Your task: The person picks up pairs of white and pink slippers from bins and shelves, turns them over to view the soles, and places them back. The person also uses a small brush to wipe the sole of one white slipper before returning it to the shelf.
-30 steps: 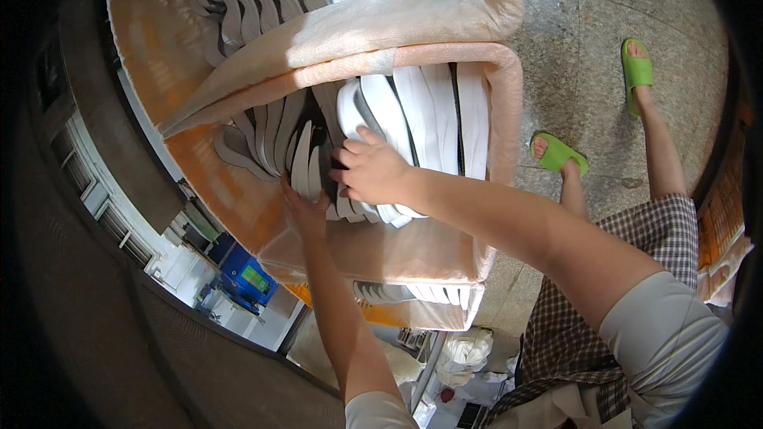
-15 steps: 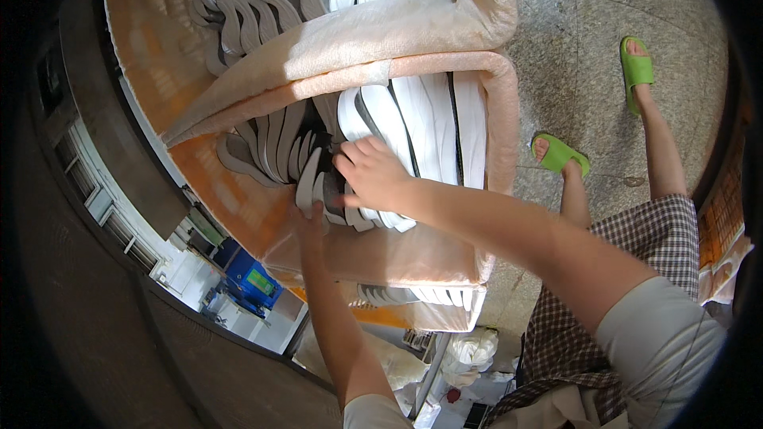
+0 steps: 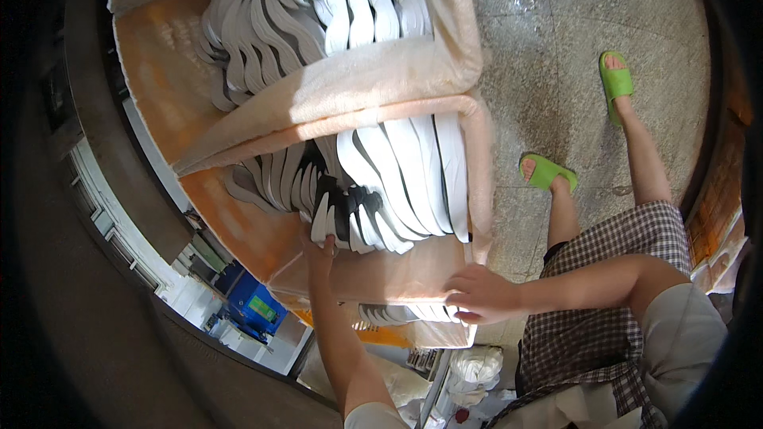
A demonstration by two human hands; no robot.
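Note:
Rows of white and grey shoe soles (image 3: 397, 183), some with black parts, stand packed on edge in a padded bin (image 3: 373, 266) with a peach lining. At the bin's near left, my left hand (image 3: 320, 253) is closed on the end of a white shoe sole (image 3: 321, 218), its thumb showing and its other fingers mostly hidden. My right hand (image 3: 483, 294) holds nothing. Its fingers are loosely bent and apart, over the bin's near right corner.
Another bin (image 3: 381, 71) of soles lies beyond this one, and a smaller row of soles (image 3: 409, 314) sits nearer. A blue machine (image 3: 253, 302) is at lower left. White plastic bags (image 3: 474, 373) lie below. Someone's feet in green slippers (image 3: 548, 172) are on the stone floor.
My right hand has left the soles and moved right and nearer, to the bin's corner. My left hand stays at the sole's end. The whole view has shifted slightly.

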